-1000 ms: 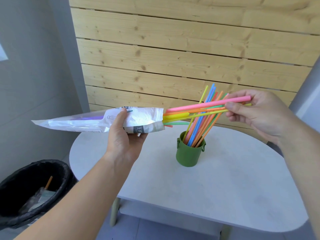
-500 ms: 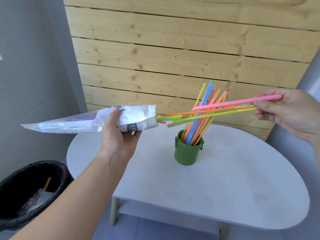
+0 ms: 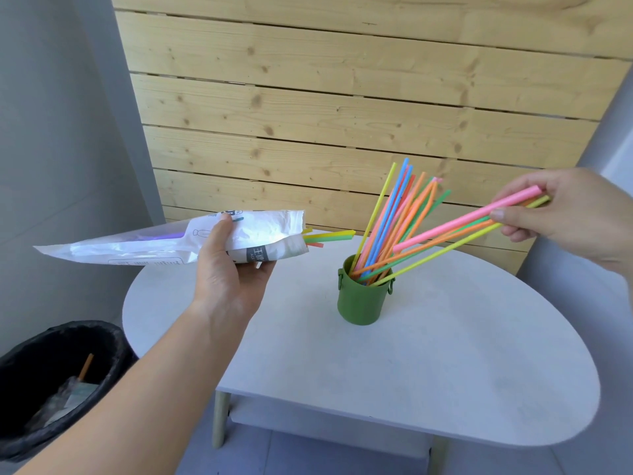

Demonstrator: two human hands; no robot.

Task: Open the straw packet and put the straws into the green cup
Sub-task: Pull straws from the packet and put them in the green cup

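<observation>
My left hand (image 3: 229, 275) grips the white straw packet (image 3: 144, 243), held level above the table's left edge with its open mouth to the right. A few yellow, green and red straw ends (image 3: 325, 236) stick out of that mouth. The green cup (image 3: 363, 299) stands on the white table and holds several coloured straws (image 3: 394, 214) leaning up and right. My right hand (image 3: 565, 214) pinches a bunch of pink, orange, green and yellow straws (image 3: 455, 231) by their right ends. Their lower ends dip into the cup.
The oval white table (image 3: 428, 365) stands against a wooden slat wall (image 3: 342, 108). A black-lined bin (image 3: 58, 382) with scraps and one orange straw sits on the floor at the lower left, under my left forearm.
My right hand has drawn the bunch of straws fully out of the packet and swung their free ends down into the green cup. The packet stays in my left hand.
</observation>
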